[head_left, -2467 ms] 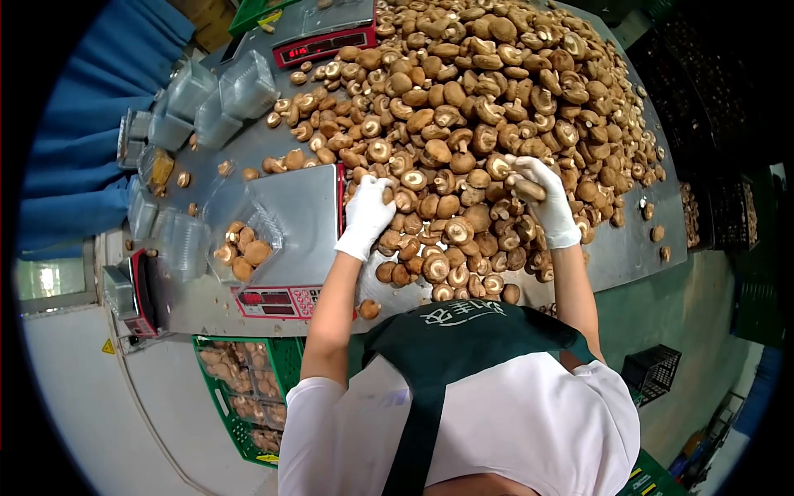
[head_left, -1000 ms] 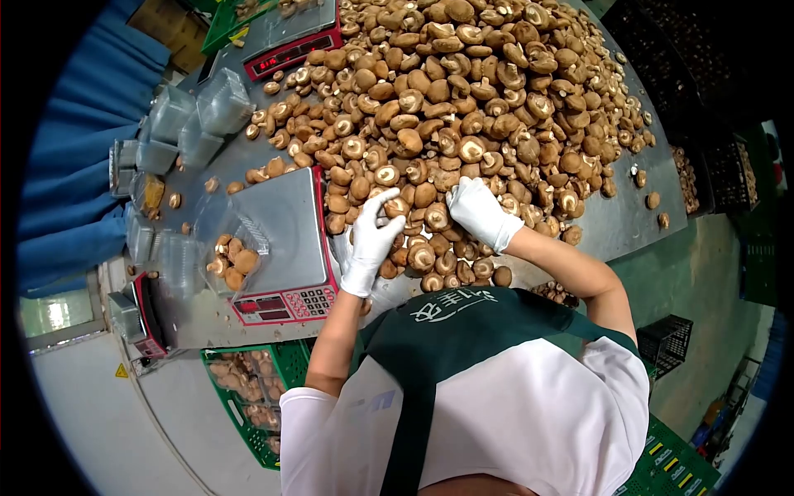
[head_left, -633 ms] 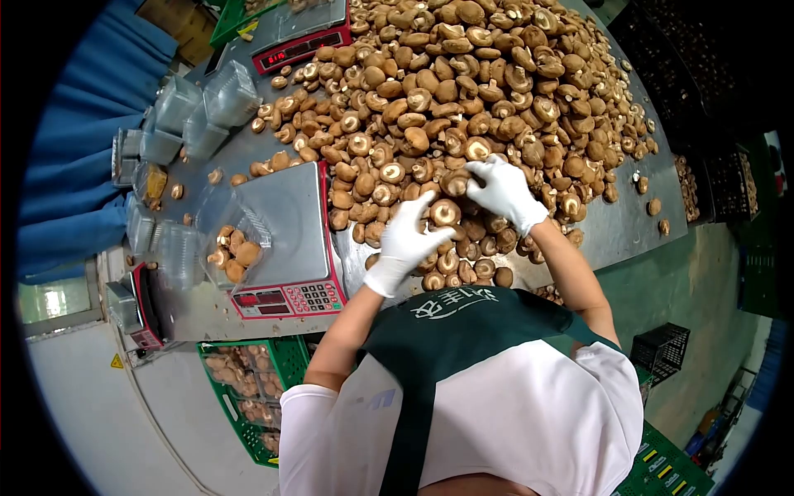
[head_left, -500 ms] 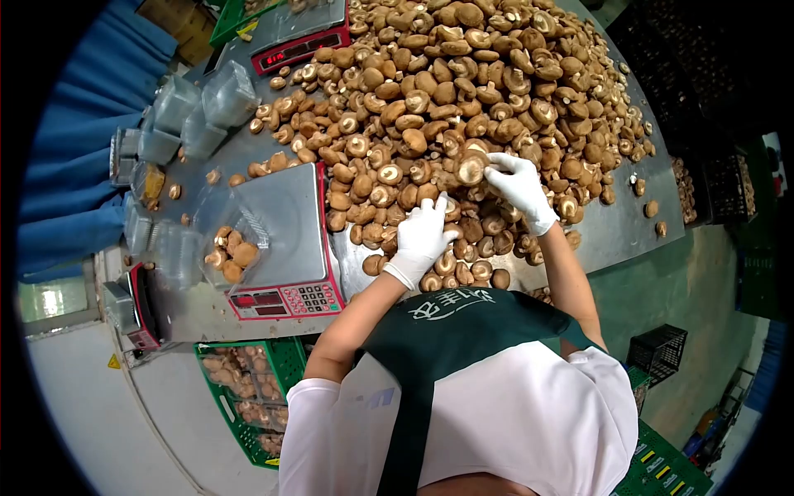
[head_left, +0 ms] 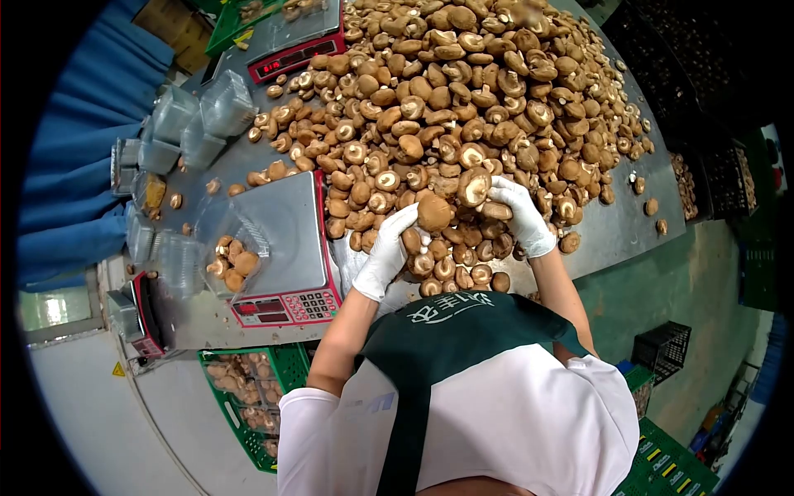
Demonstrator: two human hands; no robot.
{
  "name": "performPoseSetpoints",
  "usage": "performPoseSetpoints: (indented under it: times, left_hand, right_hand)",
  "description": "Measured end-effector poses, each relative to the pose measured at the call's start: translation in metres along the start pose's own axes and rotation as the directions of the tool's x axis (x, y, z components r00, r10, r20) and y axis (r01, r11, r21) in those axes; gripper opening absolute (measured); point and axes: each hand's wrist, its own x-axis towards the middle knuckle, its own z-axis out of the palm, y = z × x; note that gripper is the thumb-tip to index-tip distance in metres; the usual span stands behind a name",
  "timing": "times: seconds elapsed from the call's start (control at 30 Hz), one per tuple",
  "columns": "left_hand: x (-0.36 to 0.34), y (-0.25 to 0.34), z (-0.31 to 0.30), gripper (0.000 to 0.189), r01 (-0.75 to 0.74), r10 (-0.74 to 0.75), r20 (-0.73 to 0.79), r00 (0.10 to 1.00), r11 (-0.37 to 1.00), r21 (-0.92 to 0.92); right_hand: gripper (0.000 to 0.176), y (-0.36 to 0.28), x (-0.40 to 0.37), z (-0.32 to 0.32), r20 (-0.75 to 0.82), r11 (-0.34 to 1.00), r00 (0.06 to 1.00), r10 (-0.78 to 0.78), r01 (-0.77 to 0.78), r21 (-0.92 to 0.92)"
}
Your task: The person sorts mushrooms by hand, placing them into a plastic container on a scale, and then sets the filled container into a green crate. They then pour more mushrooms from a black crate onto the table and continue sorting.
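Observation:
A large pile of brown shiitake mushrooms (head_left: 463,91) covers the metal table. My left hand (head_left: 387,252), in a white glove, is closed on a round-capped shiitake mushroom (head_left: 434,212) at the near edge of the pile; a smaller mushroom (head_left: 411,240) lies against its fingers. My right hand (head_left: 523,217), also gloved, grips a shiitake mushroom (head_left: 474,187) with its pale underside showing. Another mushroom (head_left: 496,211) sits at the same fingers, partly covered by them. To the left, a clear plastic tray (head_left: 217,285) with several mushrooms stands on a red-framed scale (head_left: 285,240).
Stacked clear plastic trays (head_left: 227,103) stand at the left of the table. A second scale (head_left: 296,54) is at the back, and another (head_left: 145,318) at the left edge. Below the table, a green crate (head_left: 294,364) holds packed mushrooms. A black crate (head_left: 662,347) is on the floor.
My left hand, earlier spread over the pile, has closed on a round-capped mushroom. My right hand has moved slightly nearer and now has a second mushroom at its fingers.

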Motion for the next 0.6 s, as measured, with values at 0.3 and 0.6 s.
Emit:
performPoseSetpoints:
  times: [0.3,0.6]
  left_hand:
    - [0.000,-0.022,-0.022,0.056,0.398,-0.061,0.477,0.877,0.649,-0.649]
    - [-0.007,-0.024,0.002,0.044,0.147,0.066,0.239,0.969,0.621,-0.770]
  right_hand:
    - [0.023,0.016,0.004,0.042,0.044,0.998,0.998,-0.055,0.054,0.020]
    - [0.022,0.043,-0.007,0.070,0.035,0.525,0.771,-0.636,0.466,-0.712]
